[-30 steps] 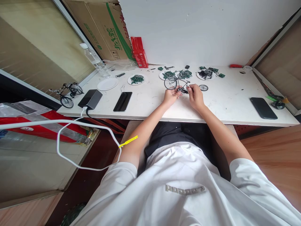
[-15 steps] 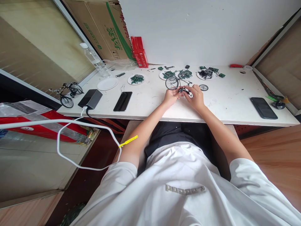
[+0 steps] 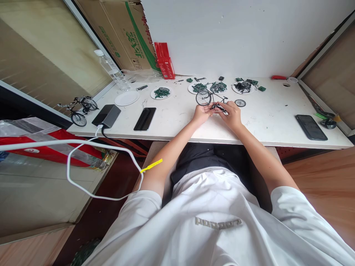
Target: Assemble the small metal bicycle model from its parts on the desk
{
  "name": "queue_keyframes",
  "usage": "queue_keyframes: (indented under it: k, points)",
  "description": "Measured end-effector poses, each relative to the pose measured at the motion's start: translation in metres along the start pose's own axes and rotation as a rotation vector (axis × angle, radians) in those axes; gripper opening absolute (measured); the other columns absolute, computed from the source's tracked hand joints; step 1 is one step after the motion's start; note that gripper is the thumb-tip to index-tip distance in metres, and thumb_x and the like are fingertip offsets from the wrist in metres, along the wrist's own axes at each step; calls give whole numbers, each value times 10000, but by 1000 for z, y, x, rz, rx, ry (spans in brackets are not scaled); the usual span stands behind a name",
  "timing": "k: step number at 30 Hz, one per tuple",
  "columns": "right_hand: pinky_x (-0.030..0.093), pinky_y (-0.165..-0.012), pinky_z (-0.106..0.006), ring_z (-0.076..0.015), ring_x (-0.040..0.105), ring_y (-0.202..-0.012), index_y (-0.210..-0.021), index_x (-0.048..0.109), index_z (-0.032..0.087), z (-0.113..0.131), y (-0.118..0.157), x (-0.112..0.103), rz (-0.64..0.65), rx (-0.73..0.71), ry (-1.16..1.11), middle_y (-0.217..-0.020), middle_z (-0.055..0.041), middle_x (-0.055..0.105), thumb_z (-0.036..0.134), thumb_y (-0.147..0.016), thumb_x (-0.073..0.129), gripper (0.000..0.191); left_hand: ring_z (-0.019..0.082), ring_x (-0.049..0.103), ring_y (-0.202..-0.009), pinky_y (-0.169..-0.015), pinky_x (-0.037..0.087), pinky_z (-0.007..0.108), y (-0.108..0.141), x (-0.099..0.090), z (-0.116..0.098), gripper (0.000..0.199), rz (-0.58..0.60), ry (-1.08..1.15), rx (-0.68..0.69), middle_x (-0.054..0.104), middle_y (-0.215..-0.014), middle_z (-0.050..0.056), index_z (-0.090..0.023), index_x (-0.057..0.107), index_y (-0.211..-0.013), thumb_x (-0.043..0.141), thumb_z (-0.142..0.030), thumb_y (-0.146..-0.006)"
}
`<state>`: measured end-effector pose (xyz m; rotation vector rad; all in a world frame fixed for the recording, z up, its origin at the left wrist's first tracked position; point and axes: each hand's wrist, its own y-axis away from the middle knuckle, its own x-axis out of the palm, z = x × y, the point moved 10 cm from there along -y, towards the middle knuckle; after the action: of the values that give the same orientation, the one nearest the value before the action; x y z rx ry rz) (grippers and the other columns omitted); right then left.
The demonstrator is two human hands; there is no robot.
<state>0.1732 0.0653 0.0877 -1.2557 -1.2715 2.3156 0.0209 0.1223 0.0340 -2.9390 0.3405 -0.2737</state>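
Right fingers move in on the underside of a one-wheeled model bicycle

The white desk (image 3: 177, 120) spans the view, with a cardboard box (image 3: 122, 33) propped behind its left part. Over the desk's near middle, both hands are closed on the one-wheeled model bicycle (image 3: 212, 96). The left hand (image 3: 202, 114), palm turned up, grips it from below; the right hand (image 3: 232, 113) pinches around the dark lower part (image 3: 220, 107), though its fingers hide the exact contact.

In the last second, the right fingers have shifted from the frame's wheel-less end to this lower part, and the bicycle has slid slightly to the right. The handling now appears centred on the underside, with the left hand seeming to steady it.

A second model bicycle (image 3: 78, 111), with two wheels, is at the desk's left end, beside a dark grey box (image 3: 106, 116). One phone (image 3: 145, 119) lies left of the hands, another phone (image 3: 311, 127) well to the right. Behind the hands, a plate (image 3: 190, 88) holds green parts (image 3: 218, 87); a plate (image 3: 252, 90) further right bears black parts (image 3: 243, 87). Smaller again, a loose wheel (image 3: 240, 103) lies flat just beyond the right hand, apart from the frame.
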Motion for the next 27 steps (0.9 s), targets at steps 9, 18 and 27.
queue_keyframes:
  k: [9,18,27]
  points:
    - [488,-754,-395,-260,557,-757,-1287,852,204,2,-1,-2,-15,15,21,-761,-76,592,681,-1136,485,621,376,797,-1263,-879,709,397,-2,-4,4,562,-30,-17,3,798,-1416,208,-121,825,-1199,1047,-326,-725]
    - [475,-728,-389,-255,554,-738,-1252,866,215,-1,0,-2,-27,23,20,-731,-65,572,727,-1127,469,659,389,789,-1280,-892,706,400,0,-4,0,536,-47,-17,-3,803,-1400,215,-115,828,-1160,1054,-290,-706]
    - [452,-711,-385,-247,548,-721,-1249,871,204,-4,1,-1,-47,6,13,-727,-62,568,747,-1125,458,693,390,799,-1256,-906,705,416,0,-4,0,525,-42,-26,14,802,-1394,230,-104,825,-1160,1041,-295,-721]
